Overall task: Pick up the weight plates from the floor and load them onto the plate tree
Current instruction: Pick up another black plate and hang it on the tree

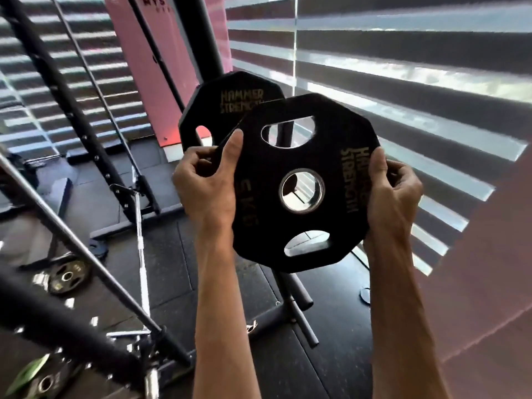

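1. A black 5 kg plate (305,182) is held upright and clear of the floor, clamped between both hands.
2. Its left edge is pinched by the left hand (207,180), with the thumb laid on the near face and the fingers curled behind. The right edge is gripped in the same way by the right hand (394,191).
3. Just behind the grip, up and to the left of the left thumb, a second plate (230,110) is seen, partly overlapped by the held one. It is judged to be hung on the plate tree (300,295) already, though its peg is hidden.
4. The legs of the tree are seen directly below the grip, under the lower edge of the held plate.
5. No peg is seen through the centre hole of the held plate, so this plate is judged not yet loaded.
6. Well below and to the left of the grip, a floor plate (68,276) is left lying, and a blurred plate (43,383) is made out lower still, towards the near corner.
7. The task is therefore judged partly done: one plate seemingly stored, one in hand, and at least two to be collected.
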